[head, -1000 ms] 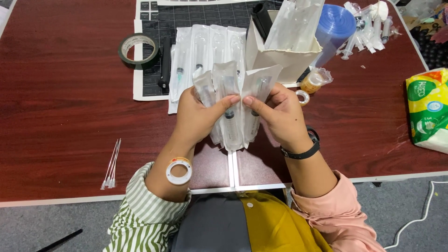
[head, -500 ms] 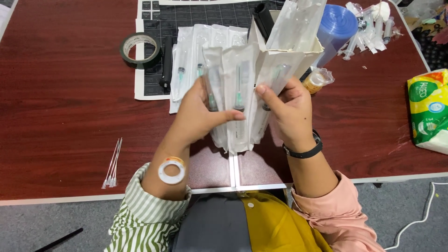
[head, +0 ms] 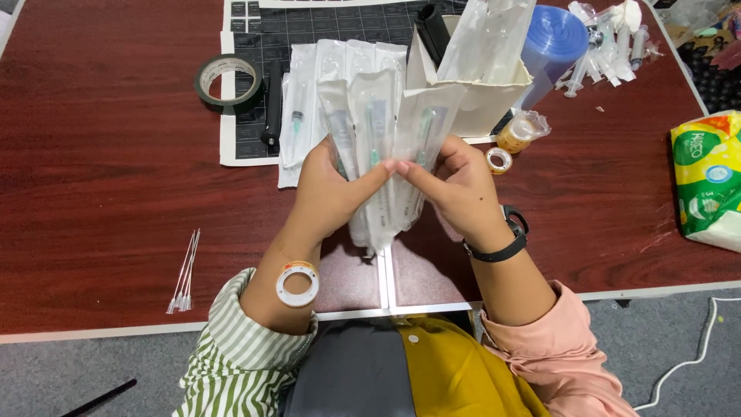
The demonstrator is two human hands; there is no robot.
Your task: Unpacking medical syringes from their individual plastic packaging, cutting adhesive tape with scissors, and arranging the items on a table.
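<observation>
A fanned bundle of sealed syringe packets (head: 378, 147), clear plastic with green-tipped needles showing inside, stands upright above the near middle of the tabletop (head: 100, 154), held between both hands. The left hand (head: 328, 189) is closed around the bundle's left side, thumb across the front. The right hand (head: 455, 189) grips the right side, its fingers curled on the packets and its thumb meeting the left thumb at the front. A roll of white tape (head: 297, 283) sits like a bangle on the left wrist; a black wristband (head: 502, 243) circles the right.

Just behind the bundle, more packets lie flat on a black cutting mat (head: 324, 23), and an open white carton (head: 475, 93) stands beside them. A small tape roll (head: 499, 160) and an amber vial (head: 519, 133) lie near the right hand. Further left rests a dark tape roll (head: 228, 79); a blue plastic roll (head: 552, 42) and loose syringes (head: 610, 38) lie at the far right.
</observation>
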